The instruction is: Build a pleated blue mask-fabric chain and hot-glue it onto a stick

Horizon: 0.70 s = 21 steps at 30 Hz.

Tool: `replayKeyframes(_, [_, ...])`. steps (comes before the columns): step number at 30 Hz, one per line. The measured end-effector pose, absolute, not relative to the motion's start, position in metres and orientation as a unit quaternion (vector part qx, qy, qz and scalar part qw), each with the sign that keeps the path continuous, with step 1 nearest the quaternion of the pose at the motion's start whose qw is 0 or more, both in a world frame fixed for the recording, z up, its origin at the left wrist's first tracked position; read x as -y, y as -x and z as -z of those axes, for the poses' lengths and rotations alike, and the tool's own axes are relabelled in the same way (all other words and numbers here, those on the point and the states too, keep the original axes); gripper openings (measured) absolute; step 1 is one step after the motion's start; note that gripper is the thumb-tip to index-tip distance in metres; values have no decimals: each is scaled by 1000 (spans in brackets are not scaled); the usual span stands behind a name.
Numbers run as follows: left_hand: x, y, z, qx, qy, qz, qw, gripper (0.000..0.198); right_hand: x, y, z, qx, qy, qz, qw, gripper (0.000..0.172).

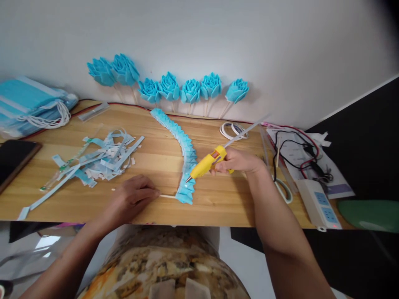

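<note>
My left hand (137,195) is closed on a thin wooden stick (168,196), low over the table's front part. The stick's right end meets the near end of a pleated blue strip (185,145), which curves away toward the wall. In my right hand (238,161) is a yellow glue gun (208,162), its metal nozzle pointing down-left at the strip close to the stick. A clear glue stick (246,131) juts from the gun's back. Shiny glue seems to lie on the strip by the nozzle; whether the nozzle touches it I cannot tell.
Several blue flowers (190,91) on sticks lean on the wall. Paper scraps (109,155) lie left, near a phone (17,160) and a stack of blue masks (31,104). Right are a tape roll (230,131), black cables (291,143) and a power strip (318,203).
</note>
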State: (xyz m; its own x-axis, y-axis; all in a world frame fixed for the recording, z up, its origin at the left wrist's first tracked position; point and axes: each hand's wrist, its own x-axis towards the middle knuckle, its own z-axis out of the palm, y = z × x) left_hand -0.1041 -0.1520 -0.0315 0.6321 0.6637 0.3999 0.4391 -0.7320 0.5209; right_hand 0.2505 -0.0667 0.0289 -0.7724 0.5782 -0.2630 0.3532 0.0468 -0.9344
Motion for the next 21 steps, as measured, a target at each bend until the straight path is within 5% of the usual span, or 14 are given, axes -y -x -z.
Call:
replayKeyframes(6, [152, 104, 33, -303, -885, -303, 180, 17, 73, -248, -35, 679, 348, -624, 167, 36])
replayKeyframes(15, [150, 105, 38, -276, -899, -304, 154, 19, 127, -253, -37, 663, 490, -543, 162, 39])
replayKeyframes(21, [152, 105, 38, -292, -895, -295, 163, 16, 173, -247, -3, 586, 504, -553, 310, 39])
